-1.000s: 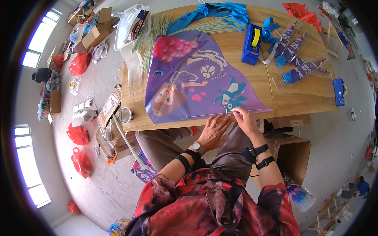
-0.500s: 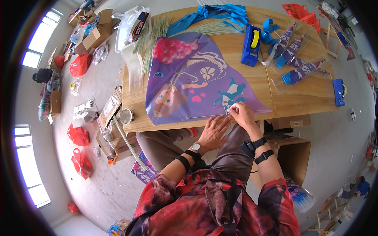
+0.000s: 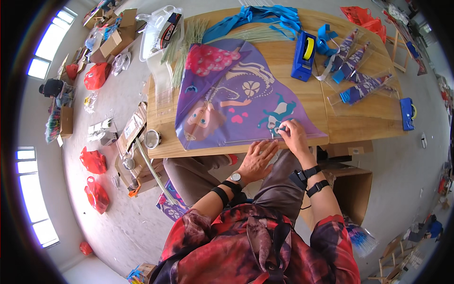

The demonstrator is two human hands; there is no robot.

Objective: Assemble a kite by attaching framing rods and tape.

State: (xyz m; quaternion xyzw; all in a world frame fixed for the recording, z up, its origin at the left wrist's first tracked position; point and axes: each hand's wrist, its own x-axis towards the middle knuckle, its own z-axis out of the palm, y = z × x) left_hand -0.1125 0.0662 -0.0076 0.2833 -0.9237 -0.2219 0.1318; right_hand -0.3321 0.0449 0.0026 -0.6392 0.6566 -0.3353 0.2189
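Note:
A purple printed kite sheet [image 3: 246,118] lies on the wooden table, its long near edge along the table's front. A thin pale rod [image 3: 243,141] runs along that edge. My left hand [image 3: 259,157] rests with outstretched fingers at the sheet's near edge, palm down. Just right of it, my right hand [image 3: 294,135] is above the sheet, thumb and forefinger pinched together. Whatever is in that pinch is too small to make out. A small whitish bit shows on the sheet between the two hands.
Behind the sheet are blue ribbon [image 3: 250,21] and thin pale rods [image 3: 189,42]. A blue tape dispenser [image 3: 302,57] stands farther right, beside clear-packed folded kites [image 3: 352,64]. At the left edge sits a small round container [image 3: 152,138]. A cardboard box [image 3: 347,191] stands below the table.
My right hand has lifted slightly away from the sheet's near edge and shifted a little to the right. My left hand has stayed in place.

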